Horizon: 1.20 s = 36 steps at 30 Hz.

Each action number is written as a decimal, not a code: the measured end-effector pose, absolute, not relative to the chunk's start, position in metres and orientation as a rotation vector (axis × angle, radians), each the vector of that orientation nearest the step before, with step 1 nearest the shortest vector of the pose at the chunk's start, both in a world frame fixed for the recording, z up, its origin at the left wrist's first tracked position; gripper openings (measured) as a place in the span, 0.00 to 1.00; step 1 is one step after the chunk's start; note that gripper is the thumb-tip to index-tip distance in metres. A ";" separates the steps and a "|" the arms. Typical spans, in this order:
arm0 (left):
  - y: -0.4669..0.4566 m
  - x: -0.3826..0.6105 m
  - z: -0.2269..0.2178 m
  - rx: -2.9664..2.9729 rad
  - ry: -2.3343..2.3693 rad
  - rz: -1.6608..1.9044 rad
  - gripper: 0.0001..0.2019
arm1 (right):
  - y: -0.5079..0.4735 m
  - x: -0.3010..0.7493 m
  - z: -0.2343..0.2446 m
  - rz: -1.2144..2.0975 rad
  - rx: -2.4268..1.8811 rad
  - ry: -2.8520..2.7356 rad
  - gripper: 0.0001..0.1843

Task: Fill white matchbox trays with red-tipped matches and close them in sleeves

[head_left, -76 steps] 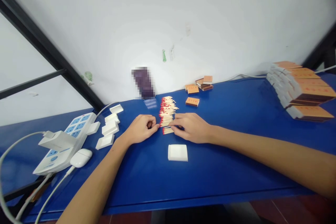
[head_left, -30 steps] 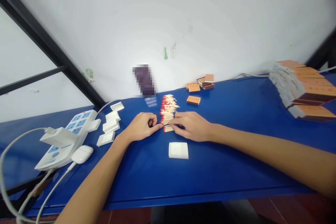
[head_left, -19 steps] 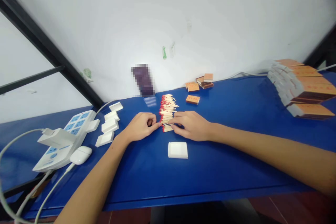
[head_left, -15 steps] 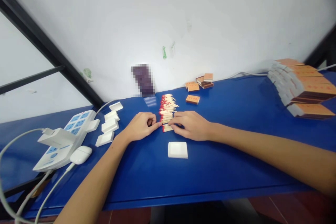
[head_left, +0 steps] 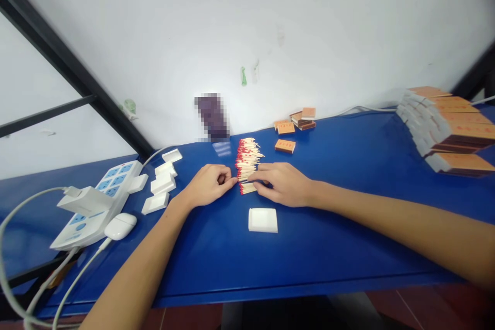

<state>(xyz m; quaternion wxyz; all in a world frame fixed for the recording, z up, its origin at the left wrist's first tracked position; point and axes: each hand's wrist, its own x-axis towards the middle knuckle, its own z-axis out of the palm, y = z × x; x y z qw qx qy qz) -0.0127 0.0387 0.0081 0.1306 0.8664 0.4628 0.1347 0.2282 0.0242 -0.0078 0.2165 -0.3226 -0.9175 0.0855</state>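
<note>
A row of red-tipped matches [head_left: 247, 157] lies on the blue table [head_left: 348, 227]. My left hand [head_left: 209, 188] rests curled at the near left end of the row, its fingertips touching the matches. My right hand [head_left: 284, 183] is at the near right end, fingers pinched on a small bunch of matches [head_left: 247, 188]. A white matchbox tray [head_left: 263, 220] lies just in front of both hands.
Several white trays [head_left: 162, 188] lie to the left, beside a power strip [head_left: 96, 203] with a charger, cables and a white earbud case [head_left: 120, 226]. A few orange matchboxes [head_left: 294, 126] sit near the wall. Stacks of matchboxes [head_left: 448, 129] stand at the far right.
Both hands stay at the near end of the match row with only small finger movements. The view has shifted slightly.
</note>
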 end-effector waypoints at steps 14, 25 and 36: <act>0.041 -0.014 0.008 2.541 1.339 0.365 0.17 | 0.025 0.227 -0.009 0.230 -0.936 -2.546 0.16; 0.040 -0.014 0.006 2.530 1.348 0.370 0.16 | 0.025 0.227 -0.010 0.257 -0.913 -2.535 0.15; 0.038 -0.013 0.009 2.518 1.339 0.369 0.15 | 0.025 0.228 -0.009 0.265 -0.886 -2.544 0.14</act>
